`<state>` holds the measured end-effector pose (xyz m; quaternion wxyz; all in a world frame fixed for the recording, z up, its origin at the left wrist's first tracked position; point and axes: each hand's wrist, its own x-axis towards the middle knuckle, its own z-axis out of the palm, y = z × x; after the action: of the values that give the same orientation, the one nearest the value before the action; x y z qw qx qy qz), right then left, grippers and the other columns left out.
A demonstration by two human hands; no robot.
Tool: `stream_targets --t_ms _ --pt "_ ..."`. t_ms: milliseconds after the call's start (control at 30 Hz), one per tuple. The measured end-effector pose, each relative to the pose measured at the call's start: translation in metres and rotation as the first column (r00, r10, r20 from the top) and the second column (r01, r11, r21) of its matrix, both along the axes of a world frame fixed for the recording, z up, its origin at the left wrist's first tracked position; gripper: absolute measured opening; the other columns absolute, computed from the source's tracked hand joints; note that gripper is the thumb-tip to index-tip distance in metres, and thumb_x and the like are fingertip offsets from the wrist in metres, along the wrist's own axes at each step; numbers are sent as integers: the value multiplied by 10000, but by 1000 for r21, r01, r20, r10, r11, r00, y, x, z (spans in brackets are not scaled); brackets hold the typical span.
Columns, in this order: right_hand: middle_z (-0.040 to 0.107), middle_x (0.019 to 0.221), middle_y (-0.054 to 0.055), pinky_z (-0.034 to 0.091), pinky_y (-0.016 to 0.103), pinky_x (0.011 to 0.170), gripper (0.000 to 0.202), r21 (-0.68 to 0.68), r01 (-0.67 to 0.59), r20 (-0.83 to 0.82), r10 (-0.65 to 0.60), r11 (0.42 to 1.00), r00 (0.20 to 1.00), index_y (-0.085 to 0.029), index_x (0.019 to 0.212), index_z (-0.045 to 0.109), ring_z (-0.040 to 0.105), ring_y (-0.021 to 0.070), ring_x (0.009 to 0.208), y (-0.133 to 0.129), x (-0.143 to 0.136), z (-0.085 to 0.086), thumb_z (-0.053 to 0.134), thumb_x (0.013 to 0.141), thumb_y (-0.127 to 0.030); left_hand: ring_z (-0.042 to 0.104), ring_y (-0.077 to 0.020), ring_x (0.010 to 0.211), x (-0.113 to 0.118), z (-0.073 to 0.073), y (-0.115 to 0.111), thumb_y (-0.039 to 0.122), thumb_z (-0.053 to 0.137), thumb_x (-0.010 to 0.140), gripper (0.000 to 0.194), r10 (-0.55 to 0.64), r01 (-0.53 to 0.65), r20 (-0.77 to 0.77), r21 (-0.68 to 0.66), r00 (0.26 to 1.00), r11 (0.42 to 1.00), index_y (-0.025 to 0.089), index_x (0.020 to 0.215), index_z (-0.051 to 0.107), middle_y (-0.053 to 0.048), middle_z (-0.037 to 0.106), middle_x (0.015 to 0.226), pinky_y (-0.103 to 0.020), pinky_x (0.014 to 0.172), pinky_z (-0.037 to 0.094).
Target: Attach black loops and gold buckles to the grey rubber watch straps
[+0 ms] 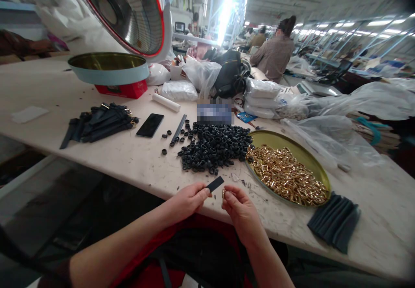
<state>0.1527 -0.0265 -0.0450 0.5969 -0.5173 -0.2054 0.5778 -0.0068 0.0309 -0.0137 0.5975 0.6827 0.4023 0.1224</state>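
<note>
My left hand is closed on a short dark strap, whose free end points up and to the right. In my right hand a small gold buckle is pinched between thumb and fingers, close to the strap but apart from it. Just beyond both hands lies a heap of small black loops. To the right, an oval tin tray holds a pile of gold buckles. A stack of dark straps rests by the table's right front edge.
At the left lies a bundle of straps with gold fittings. Beside it are a phone, a flat metal strip and a white roll. A heater stands behind; plastic bags line the back. A person is further off.
</note>
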Motion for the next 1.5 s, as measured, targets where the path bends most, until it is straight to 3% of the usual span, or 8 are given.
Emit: stream_targets --t_ms 167,400,700,933,1033,1167,1367,1500 --pt "549 625 -58 449 160 509 378 -163 87 -319 -136 983 938 -213 812 623 505 49 529 7 -10 0 813 490 -265 459 -122 615 -4 4 3 347 320 862 298 -104 150 -196 234 975 961 172 760 539 15 513 655 -212 553 304" --pt "526 579 -69 405 131 449 314 -169 76 -269 -120 983 956 -190 813 627 471 33 482 7 -11 -10 781 565 -305 478 -138 614 6 -5 11 333 331 863 289 -189 278 -296 293 936 915 188 726 540 2 546 653 -229 552 279" --pt "636 681 -8 460 237 613 248 -49 -6 164 14 999 986 -172 761 629 573 130 641 4 -22 -9 662 689 -407 456 -106 623 13 1 12 299 380 823 175 -75 73 -76 -36 994 997 159 797 483 24 515 685 -204 570 347" --pt "612 684 -3 462 280 594 236 -42 -145 -37 143 989 989 -187 866 562 575 145 610 -3 -25 -11 520 804 -411 385 -70 477 9 -8 6 322 375 822 195 -26 18 -39 -189 999 982 159 751 455 54 471 557 -186 475 290" --pt "586 666 2 443 279 593 215 -14 -104 259 104 995 960 -187 806 565 552 150 620 -7 -26 -9 518 800 -397 394 -72 471 8 -13 1 318 380 816 189 -16 5 -55 -190 998 982 161 747 459 53 490 549 -186 469 292" --pt "562 699 13 416 268 627 155 135 -107 687 -15 985 726 -192 689 568 520 154 678 -16 -24 -7 590 740 -337 457 -92 542 5 -13 -8 289 396 804 183 10 -9 -118 14 993 1000 163 689 462 36 528 578 -196 500 310" --pt "501 556 -45 374 219 499 277 -49 -187 324 193 981 926 -187 744 494 465 106 517 -27 -23 -5 622 704 -429 464 -96 520 -3 3 -19 449 480 782 303 -85 93 -122 54 989 994 166 673 477 47 543 529 -195 477 295" --pt "494 561 -37 360 211 512 303 23 -281 342 257 959 904 -173 752 528 454 98 529 -31 -20 2 569 749 -473 483 -102 507 -4 8 -21 467 511 758 312 -25 31 -130 48 991 998 160 705 486 40 548 536 -194 465 317"
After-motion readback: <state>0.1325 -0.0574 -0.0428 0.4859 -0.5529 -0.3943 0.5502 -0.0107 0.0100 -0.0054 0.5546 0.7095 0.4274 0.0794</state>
